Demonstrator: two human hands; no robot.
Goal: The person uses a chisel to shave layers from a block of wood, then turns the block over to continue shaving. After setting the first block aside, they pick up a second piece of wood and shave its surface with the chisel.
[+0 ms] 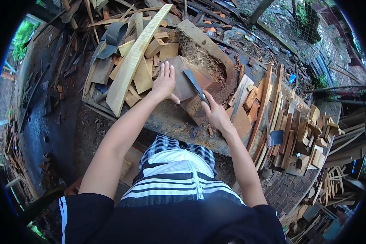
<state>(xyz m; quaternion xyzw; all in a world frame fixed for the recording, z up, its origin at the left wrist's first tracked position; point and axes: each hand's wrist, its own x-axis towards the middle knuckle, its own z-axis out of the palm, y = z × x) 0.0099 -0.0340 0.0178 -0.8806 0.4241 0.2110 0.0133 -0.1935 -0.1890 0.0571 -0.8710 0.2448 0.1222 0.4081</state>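
Here's the left hand (164, 84), palm down with fingers extended, laid on the dark wooden block (183, 86), and it's gripping nothing. Over on the other side, the right hand (216, 111) is wrapped round the lower end of the dark blade (194, 82), which slants across the block, its tip near the far edge. That block sits mid-bench, right of the long pale board (140, 57). Out right, a blue scrap (292, 79): any print is too small to read.
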